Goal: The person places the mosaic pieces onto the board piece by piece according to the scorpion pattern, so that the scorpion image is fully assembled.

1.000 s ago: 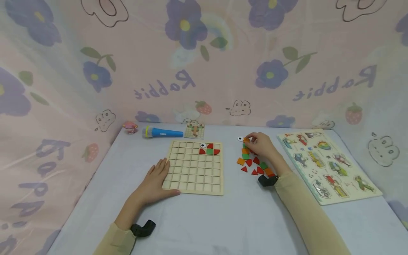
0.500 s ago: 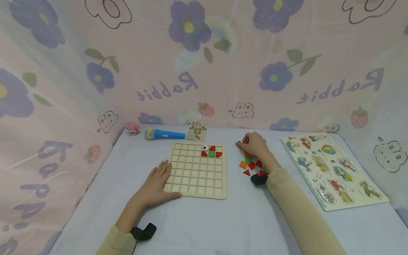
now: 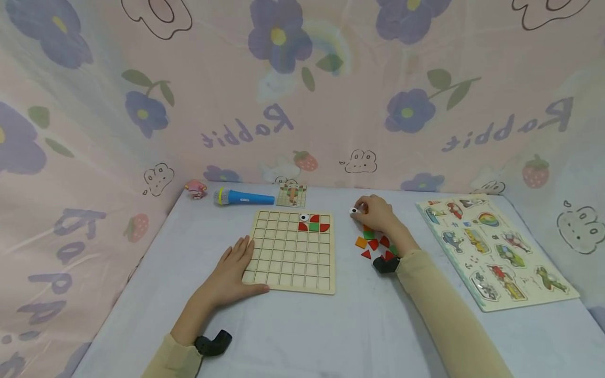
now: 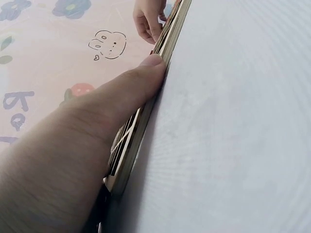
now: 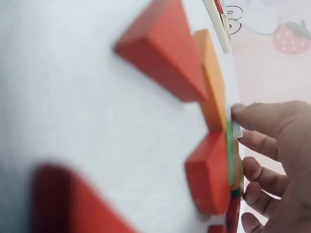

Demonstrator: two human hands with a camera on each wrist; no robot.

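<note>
A wooden grid board (image 3: 283, 257) lies at the middle of the table in the head view. Its upper right cells hold an eye tile (image 3: 304, 217), a green square (image 3: 314, 227) and several red rounded pieces. My left hand (image 3: 229, 270) rests at the board's lower left corner, fingers extended along the left side and thumb at the front edge. To the right, my right hand (image 3: 376, 214) pinches a white round-eye tile (image 3: 353, 210) between thumb and index finger, down at the table. Loose red, orange and green pieces (image 3: 361, 242) lie under and beside this hand, partly hidden.
Behind the board are a blue toy microphone (image 3: 246, 198), a small pattern card (image 3: 291, 195) and a pink figurine (image 3: 196, 189). A picture puzzle board (image 3: 496, 252) lies at the far right. A printed cloth wall stands around the table's back and sides.
My right hand has shifted left from an orange piece to the eye tile and now pinches it. The left hand stays at the board; the head view has shifted slightly.
</note>
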